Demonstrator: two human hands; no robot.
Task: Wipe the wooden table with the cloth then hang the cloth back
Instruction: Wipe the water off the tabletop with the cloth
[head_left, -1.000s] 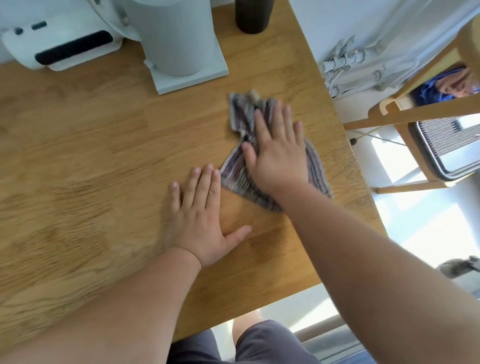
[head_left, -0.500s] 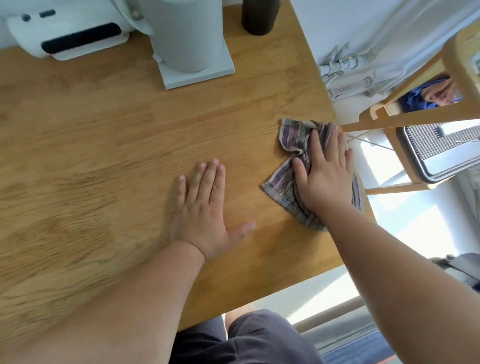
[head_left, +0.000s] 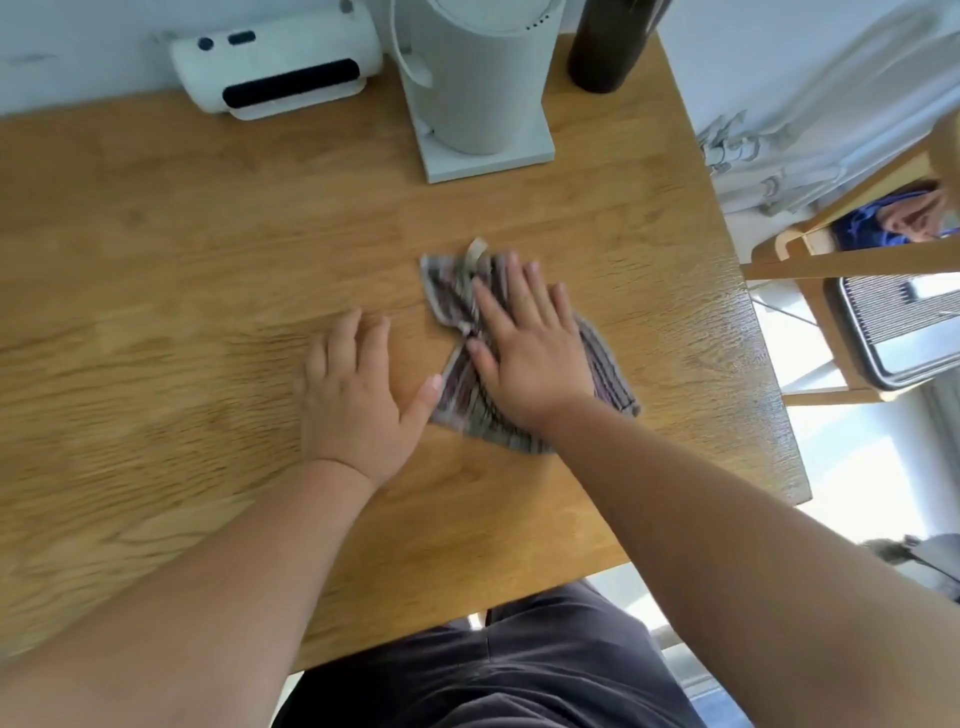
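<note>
right hand (head_left: 527, 353): flat, fingers straight, pressing striped cloth (head_left: 608, 371) onto wooden table (head_left: 182, 249)
left hand (head_left: 358, 400): flat on table, thumb tip touching cloth edge
back edge: white appliance (head_left: 275, 73), grey cylinder on base (head_left: 478, 83), dark bottle (head_left: 605, 47)

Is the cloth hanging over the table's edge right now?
No, the cloth lies wholly on the wooden table, pressed flat under the right hand.
</note>
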